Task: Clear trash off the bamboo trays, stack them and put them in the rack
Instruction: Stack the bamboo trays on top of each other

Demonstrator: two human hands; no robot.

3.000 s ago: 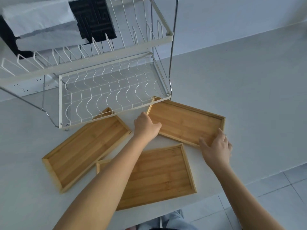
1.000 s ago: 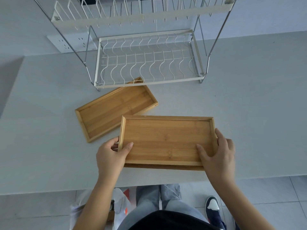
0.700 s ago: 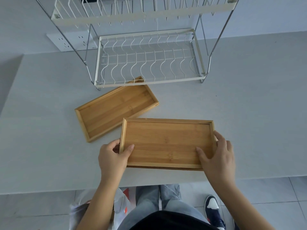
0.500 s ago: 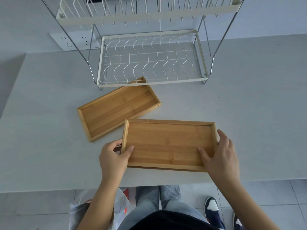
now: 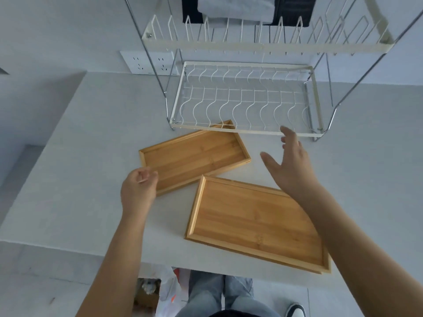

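Observation:
Two bamboo trays lie stacked (image 5: 256, 223) near the table's front edge, the top one slightly askew on the lower. A third bamboo tray (image 5: 194, 156) lies alone and angled farther back, its far corner tucked under the front rim of the white wire rack (image 5: 229, 130). My left hand (image 5: 139, 186) hovers over that tray's near left corner with its fingers curled in, and no grip on the tray shows. My right hand (image 5: 290, 165) is spread open above the table between the single tray and the rack, holding nothing. All trays look bare.
The rack's upper tier (image 5: 251, 45) carries folded white and black cloths (image 5: 235, 8). A wall socket (image 5: 148, 62) sits behind the rack's left leg. Below the table edge are a plastic bag (image 5: 169, 287) and my legs.
Both hands have let go of the stacked trays. My left hand moved up-left to the single tray's corner, and my right hand rose toward the rack. The view also tilted closer.

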